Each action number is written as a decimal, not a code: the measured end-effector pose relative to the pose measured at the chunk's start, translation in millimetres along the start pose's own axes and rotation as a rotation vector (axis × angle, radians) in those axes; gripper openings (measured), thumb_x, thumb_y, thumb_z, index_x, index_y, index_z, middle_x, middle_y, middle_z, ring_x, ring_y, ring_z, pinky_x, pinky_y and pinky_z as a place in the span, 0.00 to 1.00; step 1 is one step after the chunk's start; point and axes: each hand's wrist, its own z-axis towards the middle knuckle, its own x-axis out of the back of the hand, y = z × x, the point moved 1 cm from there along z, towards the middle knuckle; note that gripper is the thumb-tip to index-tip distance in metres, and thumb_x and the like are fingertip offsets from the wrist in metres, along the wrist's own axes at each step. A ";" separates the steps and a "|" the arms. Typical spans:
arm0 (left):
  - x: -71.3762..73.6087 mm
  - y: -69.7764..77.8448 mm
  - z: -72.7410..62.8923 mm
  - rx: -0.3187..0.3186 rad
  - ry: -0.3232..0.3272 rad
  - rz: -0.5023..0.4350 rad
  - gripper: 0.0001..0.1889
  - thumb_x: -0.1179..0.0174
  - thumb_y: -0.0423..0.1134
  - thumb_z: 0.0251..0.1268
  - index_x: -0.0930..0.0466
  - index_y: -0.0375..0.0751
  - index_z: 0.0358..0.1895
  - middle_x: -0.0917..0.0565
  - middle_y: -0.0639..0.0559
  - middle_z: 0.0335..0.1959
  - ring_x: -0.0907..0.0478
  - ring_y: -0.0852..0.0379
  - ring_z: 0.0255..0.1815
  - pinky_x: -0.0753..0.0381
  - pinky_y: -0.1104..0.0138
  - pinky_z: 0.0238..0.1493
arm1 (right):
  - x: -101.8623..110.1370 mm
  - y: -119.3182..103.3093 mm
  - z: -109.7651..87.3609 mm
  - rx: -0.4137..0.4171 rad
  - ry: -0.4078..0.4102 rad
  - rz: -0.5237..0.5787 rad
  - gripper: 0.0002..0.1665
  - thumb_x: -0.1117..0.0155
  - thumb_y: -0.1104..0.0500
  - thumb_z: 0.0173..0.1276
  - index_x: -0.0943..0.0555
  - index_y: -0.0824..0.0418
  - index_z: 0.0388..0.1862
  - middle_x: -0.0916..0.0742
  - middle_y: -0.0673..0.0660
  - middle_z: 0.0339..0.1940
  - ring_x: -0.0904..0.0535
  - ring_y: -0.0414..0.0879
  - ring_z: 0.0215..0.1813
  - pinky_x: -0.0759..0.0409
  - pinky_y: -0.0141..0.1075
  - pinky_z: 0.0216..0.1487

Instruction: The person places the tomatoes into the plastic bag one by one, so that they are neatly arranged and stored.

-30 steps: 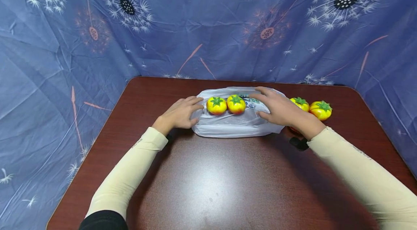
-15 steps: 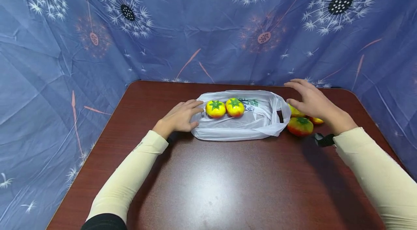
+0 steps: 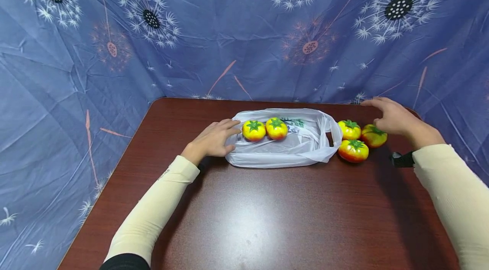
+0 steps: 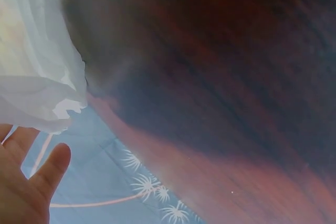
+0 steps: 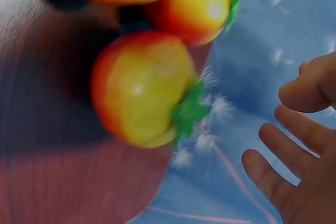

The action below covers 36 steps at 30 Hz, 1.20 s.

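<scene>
A white plastic bag [image 3: 282,161] lies open on the table, its handle loop towards the right. Inside, near the left end, sit two yellow-red fruits [image 3: 254,130] with green leafy tops, like tomatoes or persimmons. My left hand [image 3: 214,137] rests at the bag's left end with fingers extended and thumb apart; in the left wrist view some fingertips are hidden behind the bag [image 4: 31,98]. Right of the bag stand three similar fruits [image 3: 353,151]. My right hand [image 3: 399,120] is beside the rightmost fruit [image 5: 142,87], fingers spread and holding nothing.
The dark red-brown table [image 3: 244,202] has rounded far corners. Behind and left of it hangs a blue cloth [image 3: 214,40] with dandelion prints. The three outer fruits are close together, near the bag's handle.
My right hand has moved right, from over the bag past its handle to the outer fruits, uncovering the bag's right end. My left hand stays by the bag's left end.
</scene>
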 end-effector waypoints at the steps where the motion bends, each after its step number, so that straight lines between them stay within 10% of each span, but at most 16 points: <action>1: 0.2 0.1 0.0 0.000 0.001 0.001 0.30 0.42 0.50 0.60 0.25 0.48 0.67 0.34 0.50 0.76 0.40 0.46 0.78 0.33 0.49 0.71 | -0.9 3.6 0.0 -0.012 -0.017 0.010 0.39 0.46 0.70 0.57 0.35 0.67 0.71 0.39 0.80 0.72 0.43 0.77 0.69 0.36 0.73 0.62; 7: 1.2 0.8 -0.4 -0.011 0.011 0.003 0.29 0.43 0.50 0.60 0.25 0.48 0.67 0.33 0.49 0.76 0.39 0.46 0.77 0.33 0.49 0.70 | -12.7 24.2 -4.2 -0.029 -0.126 0.017 0.45 0.48 0.73 0.51 0.40 0.68 0.73 0.43 0.83 0.71 0.40 0.77 0.65 0.27 0.59 0.45; 14: -0.8 -0.8 -2.7 -0.003 0.001 0.010 0.28 0.43 0.49 0.60 0.24 0.48 0.66 0.33 0.48 0.76 0.40 0.45 0.78 0.33 0.49 0.70 | -30.2 37.6 -10.4 0.016 -0.137 0.024 0.46 0.47 0.75 0.46 0.37 0.68 0.71 0.40 0.82 0.70 0.43 0.80 0.67 0.38 0.75 0.62; 25: -1.6 0.6 -0.4 -0.002 -0.003 0.006 0.29 0.43 0.50 0.60 0.24 0.49 0.66 0.34 0.49 0.76 0.41 0.45 0.79 0.33 0.49 0.71 | -40.8 48.4 -12.2 0.030 -0.103 0.026 0.42 0.40 0.73 0.50 0.33 0.72 0.69 0.26 0.80 0.63 0.29 0.71 0.59 0.30 0.69 0.59; 36: -0.1 -0.3 -1.6 -0.001 0.001 0.008 0.28 0.43 0.50 0.60 0.24 0.49 0.65 0.33 0.49 0.76 0.39 0.45 0.77 0.33 0.49 0.70 | -46.7 52.3 -17.1 0.023 -0.076 0.004 0.44 0.31 0.65 0.56 0.36 0.73 0.70 0.33 0.83 0.66 0.38 0.78 0.66 0.39 0.73 0.63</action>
